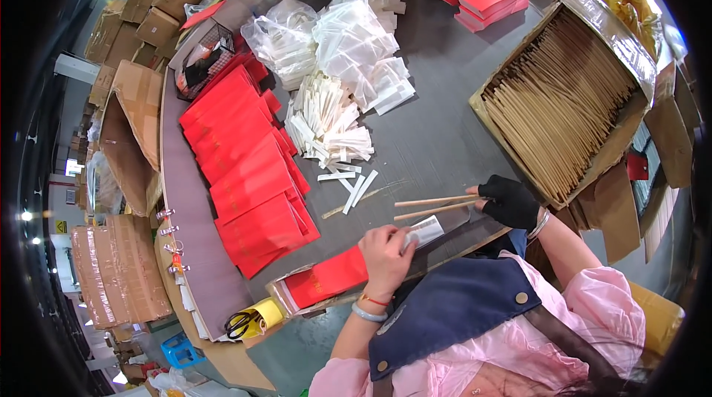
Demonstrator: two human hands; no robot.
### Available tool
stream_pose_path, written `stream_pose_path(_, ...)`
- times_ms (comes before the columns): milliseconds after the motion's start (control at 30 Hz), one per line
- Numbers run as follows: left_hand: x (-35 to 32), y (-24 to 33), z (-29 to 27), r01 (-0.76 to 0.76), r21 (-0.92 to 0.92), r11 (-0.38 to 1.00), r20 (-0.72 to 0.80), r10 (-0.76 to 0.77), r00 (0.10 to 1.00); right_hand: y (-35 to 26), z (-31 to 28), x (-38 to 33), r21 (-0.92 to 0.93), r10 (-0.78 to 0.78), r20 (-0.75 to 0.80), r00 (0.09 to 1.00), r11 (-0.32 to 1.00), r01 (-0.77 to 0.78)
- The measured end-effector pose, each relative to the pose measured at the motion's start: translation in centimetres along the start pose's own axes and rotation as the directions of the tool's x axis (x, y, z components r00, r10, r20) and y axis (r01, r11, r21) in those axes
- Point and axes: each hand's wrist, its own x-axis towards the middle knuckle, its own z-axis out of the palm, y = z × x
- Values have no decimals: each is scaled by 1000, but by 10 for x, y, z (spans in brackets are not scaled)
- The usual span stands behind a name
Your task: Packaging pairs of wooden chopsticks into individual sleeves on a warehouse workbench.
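Observation:
My right hand [508, 202], in a black fingerless glove, pinches two thin wooden sticks [434, 201] by their right ends. The sticks point left over the dark table, slightly apart. Left of it, my left hand [388, 252] has thumb and fingers closed on a small clear-and-white plastic sleeve [426, 231] near the table's front edge. Under and beside that hand lies a red packet [326, 277] in a shallow cardboard tray [280, 294]. What the palm side of my left hand touches is partly hidden.
At right stands an open carton [482, 104] full of brown sticks. Red packets [252, 197] overlap along the left. White paper strips [326, 119] and clear plastic sleeves [356, 37] are heaped in the middle. Red stacks [489, 0] lie at the back; black-handled scissors [239, 324] at front left.

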Motion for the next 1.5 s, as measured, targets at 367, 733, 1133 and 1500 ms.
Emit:
stream_pose_path(367, -19, -18, -2, 39, 112, 993, -46, -34, 998, -3, 4, 6, -91, -81, 89, 993, 992, 89)
stream_pose_path(733, -31, -24, -25, 107, 71, 992, 62, -112, 992, 1, 20, 3, -313, -38, 209, 977, 944, 104)
stream_pose_path(1133, -10, -9, 0, 16, 38, 999, 81, -19, 997, 15, 78, 14, -131, -49, 30, 998, 990, 53)
stream_pose_path(1500, 33, 5, -50, -162, 43, 986, 376, 134, 917, -52, 56, 44, -485, -153, 415, 897, 797, 360)
